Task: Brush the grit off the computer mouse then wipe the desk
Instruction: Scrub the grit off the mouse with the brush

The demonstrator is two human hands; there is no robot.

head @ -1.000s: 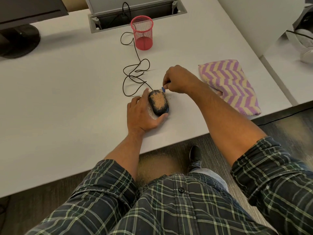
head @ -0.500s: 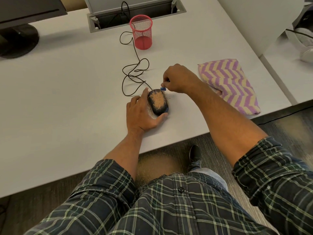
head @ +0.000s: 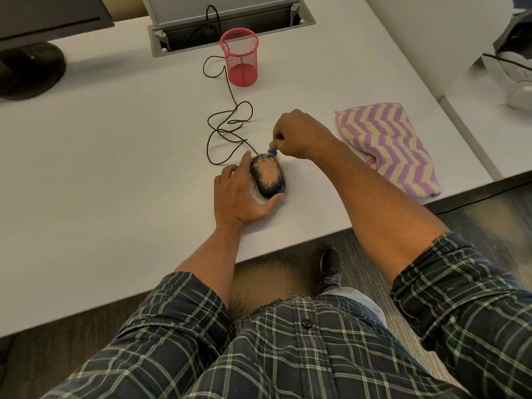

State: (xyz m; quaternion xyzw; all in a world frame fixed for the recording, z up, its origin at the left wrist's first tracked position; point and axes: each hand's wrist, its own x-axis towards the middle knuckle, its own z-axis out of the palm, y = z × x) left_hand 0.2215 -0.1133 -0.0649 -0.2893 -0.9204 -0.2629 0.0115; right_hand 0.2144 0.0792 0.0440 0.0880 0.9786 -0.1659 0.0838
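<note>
A dark computer mouse point(head: 268, 177) lies on the white desk point(head: 121, 156), its top covered with tan grit. My left hand point(head: 240, 194) grips the mouse from the left side, thumb curled round its near end. My right hand point(head: 299, 133) pinches a small blue brush point(head: 272, 152), mostly hidden in the fingers, with its tip at the mouse's far end. A little grit lies on the desk around the mouse. The purple and cream zigzag cloth point(head: 385, 145) lies folded to the right.
The mouse cable point(head: 227, 125) coils behind the mouse toward a red mesh pen cup point(head: 239, 57) and a grey cable tray point(head: 230, 23). A monitor base point(head: 28, 70) stands at the far left. Grit is scattered on the floor point(head: 259, 286) below the desk's edge.
My right hand has shifted slightly, bringing the brush tip onto the far end of the mouse. A few grains now lie beside that end. The left hand has kept its hold.
</note>
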